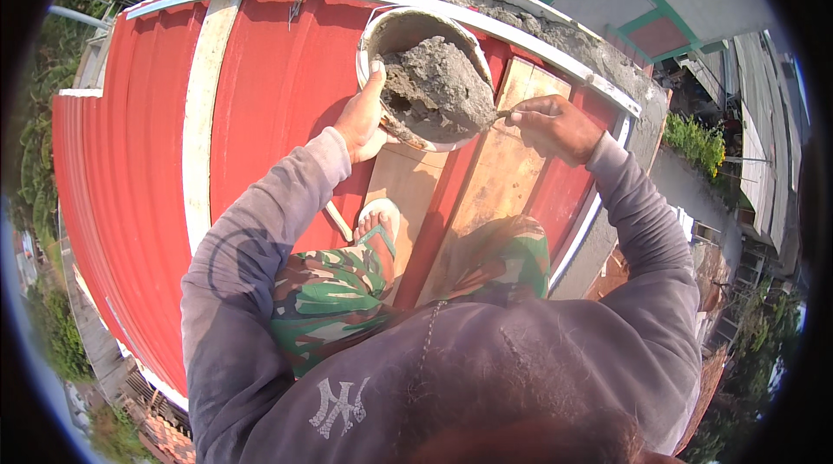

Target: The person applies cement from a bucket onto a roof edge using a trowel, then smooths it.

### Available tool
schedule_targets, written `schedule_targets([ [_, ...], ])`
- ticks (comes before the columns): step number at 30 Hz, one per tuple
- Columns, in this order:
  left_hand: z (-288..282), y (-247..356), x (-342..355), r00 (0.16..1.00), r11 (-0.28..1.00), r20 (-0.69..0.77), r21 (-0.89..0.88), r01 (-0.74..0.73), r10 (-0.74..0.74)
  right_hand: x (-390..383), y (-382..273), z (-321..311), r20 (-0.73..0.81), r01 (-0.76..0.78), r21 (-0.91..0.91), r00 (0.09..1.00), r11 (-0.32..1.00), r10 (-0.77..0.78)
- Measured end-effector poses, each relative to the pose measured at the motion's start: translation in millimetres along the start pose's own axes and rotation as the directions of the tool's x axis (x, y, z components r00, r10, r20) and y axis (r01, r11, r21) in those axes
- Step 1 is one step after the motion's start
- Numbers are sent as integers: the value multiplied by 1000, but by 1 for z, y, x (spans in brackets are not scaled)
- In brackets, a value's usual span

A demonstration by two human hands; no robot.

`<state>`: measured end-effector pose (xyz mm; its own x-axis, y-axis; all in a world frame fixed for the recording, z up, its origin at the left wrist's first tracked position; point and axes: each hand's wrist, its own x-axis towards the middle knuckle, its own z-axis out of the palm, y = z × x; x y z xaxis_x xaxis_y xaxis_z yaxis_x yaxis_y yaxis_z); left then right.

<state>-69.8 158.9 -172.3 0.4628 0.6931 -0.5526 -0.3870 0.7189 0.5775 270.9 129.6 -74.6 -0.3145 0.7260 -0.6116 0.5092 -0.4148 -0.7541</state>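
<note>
A: The bucket (pixel 423 30) of wet grey mortar (pixel 438 87) sits at the far end of the 2 wooden planks (pixel 473 204), which lie over the red corrugated roof (pixel 260 108). It tips toward the person, its mouth facing back along the planks.

B: Which hand is closer to it?

A: The left hand (pixel 363 117) is already on it, fingers wrapped over the near-left rim, thumb up along the side. The right hand (pixel 555 124) is just beside the right rim, fingers closed tight around a trowel handle (pixel 512 114).

B: And the blade?

A: Buried in the mortar; only the shank shows. Its long axis runs from the right hand leftward into the heap, across the bucket's mouth.

B: Anything smaller nearby?

A: 1 sandalled foot (pixel 378 225) on the left plank, near edge.
</note>
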Motion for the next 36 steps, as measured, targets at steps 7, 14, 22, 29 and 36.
schedule_targets([
  [7,-8,-3,1,998,1000,-59,-14,6,-7,56,-77,-94,-105,120,-338,981,934,-164],
  [14,-3,-2,7,997,999,-69,7,32,-31,260,-66,-112,-401,-83,-872,686,482,-607],
  [22,-8,-2,0,993,1000,-116,-5,1,-1,285,-66,-28,-524,-260,-821,697,508,-490],
  [29,-18,-9,10,991,999,-130,43,11,-5,124,-15,-52,-594,87,-651,560,754,-578],
  [36,11,-21,10,979,900,-67,410,-148,192,-24,22,32,-429,-160,-825,802,543,-415],
])
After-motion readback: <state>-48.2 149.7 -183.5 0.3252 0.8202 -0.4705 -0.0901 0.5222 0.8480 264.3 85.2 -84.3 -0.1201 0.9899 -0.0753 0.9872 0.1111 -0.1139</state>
